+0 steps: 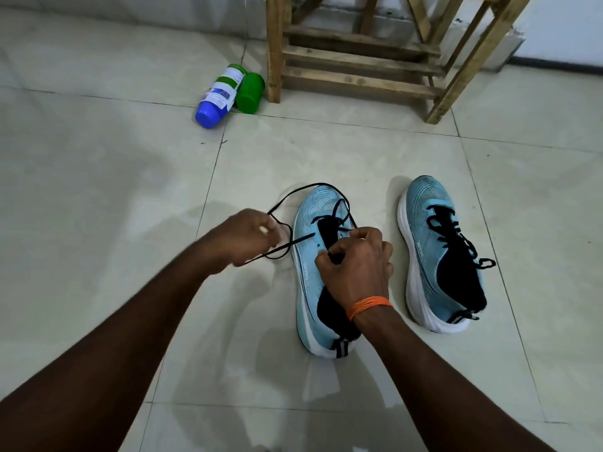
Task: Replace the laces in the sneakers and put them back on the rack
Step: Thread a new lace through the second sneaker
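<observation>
On glossy pale floor tiles (pixel 98 190), before a rough slatted wooden rack (pixel 355 60), stand two light-blue knit shoes: the laced sneaker (pixel 427 230) and, left of it, the half-laced sneaker (pixel 310 223). The right hand (pixel 359 265) curls on its black tongue; the blurred left hand (pixel 248 234) pinches the thin black lace (pixel 293 192).

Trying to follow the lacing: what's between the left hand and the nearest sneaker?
In the head view, only the black lace spans that gap, from left hand to sneaker, over bare floor tile.
</observation>
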